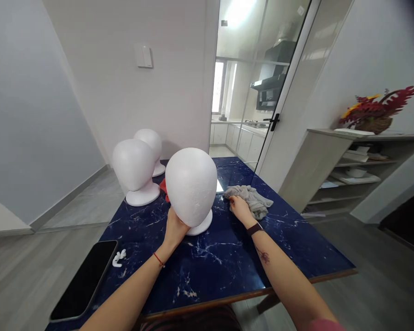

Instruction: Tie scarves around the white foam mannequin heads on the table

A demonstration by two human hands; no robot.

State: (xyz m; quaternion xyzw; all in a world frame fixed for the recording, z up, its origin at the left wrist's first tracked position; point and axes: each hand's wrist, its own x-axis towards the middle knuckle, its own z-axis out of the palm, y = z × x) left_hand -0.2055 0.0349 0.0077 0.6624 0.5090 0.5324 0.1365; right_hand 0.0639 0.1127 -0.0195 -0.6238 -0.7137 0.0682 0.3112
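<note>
A white foam mannequin head (192,186) stands at the middle of the blue marbled table (207,266). My left hand (175,230) is closed round its neck from the left, the fingertips hidden behind it. To the right, my right hand (239,208) pinches the near left part of a crumpled grey cloth (253,198) lying on the table. Something red (163,187), seemingly fabric, shows partly behind the held head. Two more foam heads stand at the back left, the nearer one (134,165) partly covering the farther one (150,145).
At the table's near left corner lie a black phone (86,280) and white earbuds (119,258). A glass door (248,82) stands beyond the table, with a kitchen behind it. On the right, a shelf unit (296,177) carries a basket of artificial flowers (374,115).
</note>
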